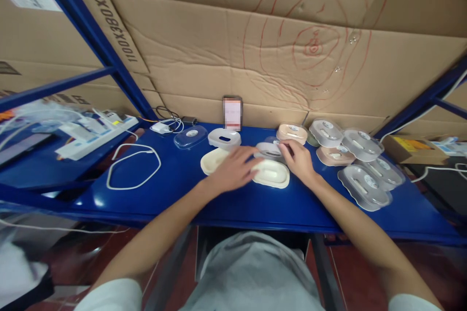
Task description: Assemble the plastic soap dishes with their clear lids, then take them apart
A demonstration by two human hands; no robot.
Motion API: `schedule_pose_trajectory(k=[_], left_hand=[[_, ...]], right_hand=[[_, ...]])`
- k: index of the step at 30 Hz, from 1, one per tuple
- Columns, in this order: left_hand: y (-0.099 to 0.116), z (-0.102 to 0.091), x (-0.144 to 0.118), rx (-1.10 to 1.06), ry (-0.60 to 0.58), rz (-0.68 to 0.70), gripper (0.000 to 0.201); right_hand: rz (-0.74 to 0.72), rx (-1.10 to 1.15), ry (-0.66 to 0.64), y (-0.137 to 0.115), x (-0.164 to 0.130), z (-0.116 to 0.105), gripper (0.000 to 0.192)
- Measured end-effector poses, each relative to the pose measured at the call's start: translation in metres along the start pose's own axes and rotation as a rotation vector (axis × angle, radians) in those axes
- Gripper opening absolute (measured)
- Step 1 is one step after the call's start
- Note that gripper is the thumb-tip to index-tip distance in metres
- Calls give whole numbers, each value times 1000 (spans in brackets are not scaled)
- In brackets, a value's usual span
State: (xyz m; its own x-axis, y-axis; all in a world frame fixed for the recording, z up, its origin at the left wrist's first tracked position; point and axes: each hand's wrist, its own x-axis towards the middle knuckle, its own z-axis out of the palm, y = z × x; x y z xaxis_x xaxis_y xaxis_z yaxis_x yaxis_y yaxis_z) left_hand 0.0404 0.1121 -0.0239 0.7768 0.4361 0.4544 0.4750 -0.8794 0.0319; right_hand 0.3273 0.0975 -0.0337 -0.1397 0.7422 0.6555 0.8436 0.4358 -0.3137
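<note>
In the head view, both forearms are stretched forward from the lower corners and converge over the middle of the blue worktop [175, 189]. The left hand [233, 169] is laid palm down, fingers spread and slightly blurred, across the gap between two cream oval trays: the left cream tray [210, 161] is partly covered by the wrist side of the hand, and the right cream tray [273, 175] is touched by the fingertips at its near-left edge. No closed grip is formed by this hand; it is flat and released on the trays. The right hand [298, 159] is held with the wrist low and the fingers curled toward the left, and a clear plastic cover [268, 149] lying just behind the right cream tray is pinched at its rim between thumb and fingers.

Behind the hands, a white oval case [224, 138] and a clear lid [190, 136] are seen side by side, with a small upright box [232, 113] standing against the cardboard wall [226, 48]. To the right, a group of packed cases under clear covers [363, 175] is spread out, with a beige case [292, 132] at its left end. A looped white cable [133, 167] is lying on the left part of the worktop, well apart from both hands. A power strip [98, 133] is resting on the neighbouring surface at far left.
</note>
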Motion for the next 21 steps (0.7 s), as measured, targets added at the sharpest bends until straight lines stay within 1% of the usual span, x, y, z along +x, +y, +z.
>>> schedule_pose_trajectory(k=[1, 2, 3, 4, 6, 8, 10, 12, 16, 18, 21], left_hand=[[12, 5, 3, 7, -15, 135, 40], [23, 11, 5, 23, -42, 227, 44], [30, 16, 6, 39, -77, 272, 46], [34, 21, 7, 53, -116, 275, 48], [34, 27, 9, 78, -181, 207, 48], [28, 28, 10, 99, -207, 119, 42], [23, 28, 13, 124, -196, 57, 33], [24, 29, 18, 141, -174, 20, 30], [42, 35, 24, 129, -120, 30, 32], [48, 39, 23, 110, -100, 40, 31], [47, 41, 18, 86, -85, 34, 32]], right_hand=[[16, -2, -9, 4, 7, 5, 41], [31, -8, -18, 10, 15, 9, 44], [46, -22, -25, 17, 22, 13, 47], [62, -43, -28, 25, 28, 16, 50], [97, -105, -40, 45, 35, 17, 53], [136, -180, -69, 64, 33, 15, 52], [164, -247, -113, 78, 27, 9, 52], [162, -294, -162, 86, 21, 3, 50], [88, -341, -230, 86, 19, -9, 41], [74, -362, -213, 82, 22, -13, 42], [85, -401, -162, 73, 25, -16, 48]])
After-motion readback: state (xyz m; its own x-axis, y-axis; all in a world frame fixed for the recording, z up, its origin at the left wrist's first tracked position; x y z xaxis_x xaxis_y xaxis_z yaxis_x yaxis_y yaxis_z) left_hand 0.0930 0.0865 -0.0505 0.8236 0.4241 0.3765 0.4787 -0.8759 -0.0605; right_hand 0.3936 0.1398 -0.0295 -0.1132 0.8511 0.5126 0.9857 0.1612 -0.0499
